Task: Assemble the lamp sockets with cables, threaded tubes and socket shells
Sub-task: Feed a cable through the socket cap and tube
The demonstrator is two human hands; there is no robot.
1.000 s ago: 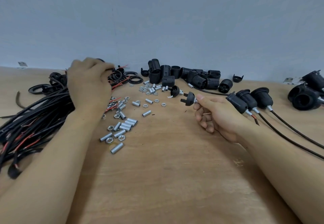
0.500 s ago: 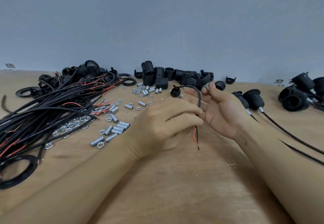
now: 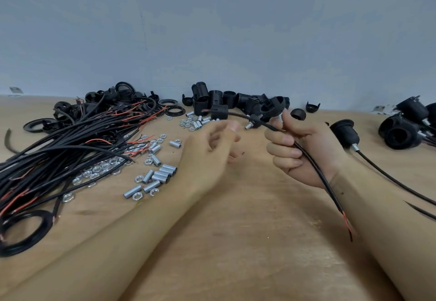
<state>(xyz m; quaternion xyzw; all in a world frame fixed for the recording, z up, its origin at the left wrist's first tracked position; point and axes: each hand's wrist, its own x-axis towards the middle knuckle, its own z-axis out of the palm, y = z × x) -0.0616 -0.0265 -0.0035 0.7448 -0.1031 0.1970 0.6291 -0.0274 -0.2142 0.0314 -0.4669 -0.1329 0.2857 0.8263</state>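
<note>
My right hand [image 3: 299, 149] grips a black cable [image 3: 316, 171] in its curled fingers. Thumb and forefinger of the same hand pinch a black socket cap [image 3: 274, 107] with a silver threaded tube under it. The cable's lower end, with a bared red wire [image 3: 346, 225], hangs over my right forearm. Its other end runs left over the table toward the socket shells [image 3: 212, 99]. My left hand [image 3: 207, 152] hovers blurred just left of the cable, fingers loosely curled, holding nothing I can see. Another small cap with a tube [image 3: 253, 121] sits just behind the cable.
A large bundle of black cables [image 3: 59, 154] covers the table's left side. Loose threaded tubes [image 3: 160, 175] and nuts [image 3: 99, 171] lie beside it. Black rings [image 3: 173, 110] sit at the back. Assembled sockets with cables [image 3: 344, 133] and a further pile [image 3: 401, 133] lie at the right.
My left hand has let go of the cable and drawn back to the left. The cable now hangs from my right hand, its red-tipped end lower and further right.
</note>
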